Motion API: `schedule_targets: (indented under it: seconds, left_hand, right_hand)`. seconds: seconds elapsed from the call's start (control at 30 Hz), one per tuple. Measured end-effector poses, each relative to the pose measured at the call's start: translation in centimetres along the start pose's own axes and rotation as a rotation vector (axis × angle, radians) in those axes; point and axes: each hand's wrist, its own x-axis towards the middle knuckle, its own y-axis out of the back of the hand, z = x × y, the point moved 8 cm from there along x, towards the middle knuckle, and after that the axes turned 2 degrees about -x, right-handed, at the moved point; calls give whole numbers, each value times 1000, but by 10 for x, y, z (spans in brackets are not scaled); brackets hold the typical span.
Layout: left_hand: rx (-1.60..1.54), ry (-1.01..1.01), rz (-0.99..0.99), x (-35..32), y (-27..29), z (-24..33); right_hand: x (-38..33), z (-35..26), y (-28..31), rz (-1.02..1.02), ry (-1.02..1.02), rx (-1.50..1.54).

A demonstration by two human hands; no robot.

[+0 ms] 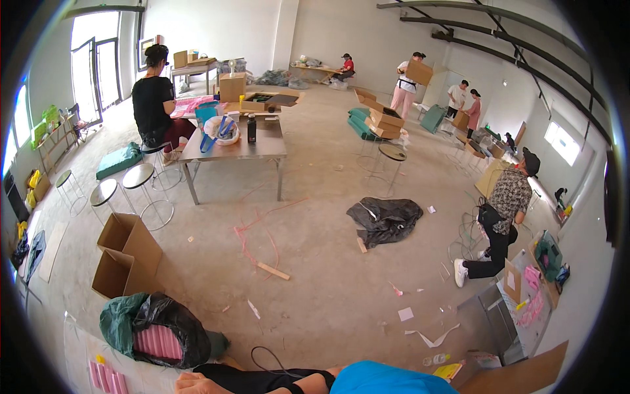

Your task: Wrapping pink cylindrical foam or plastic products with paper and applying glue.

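At the bottom edge, my left hand (197, 384) reaches leftward from a black sleeve (256, 379). The fingers look bent, but the picture's edge cuts them off, so I cannot see what they hold. Just beyond it lies an open black plastic bag (187, 322) stuffed with pink rolled pieces (157, 343). A green bag (121, 322) bunches against its left side. Farther left, several pink rolls (107, 377) lie on a pale surface, with a small yellow thing at their top. Blue cloth (387, 379) fills the lower middle. My right hand does not show.
Open cardboard boxes (128, 256) stand beyond the bag. A metal table (233, 148) holds boxes and a black bottle (251, 128); a person in black (149, 98) sits there. Black sheeting (386, 220) and scraps litter the floor. At right, another person (505, 203) bends over.
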Motion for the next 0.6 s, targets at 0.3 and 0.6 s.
schedule_targets:
  seconds: [0.3,0.6]
  left_hand:
    - [-73,-29,-84,-3,-3,0]
    - [-81,-73,-81,-4,-9,7]
  right_hand:
    - [-6,-3,6,34,10,-16]
    - [-8,-6,12,49,28,-19]
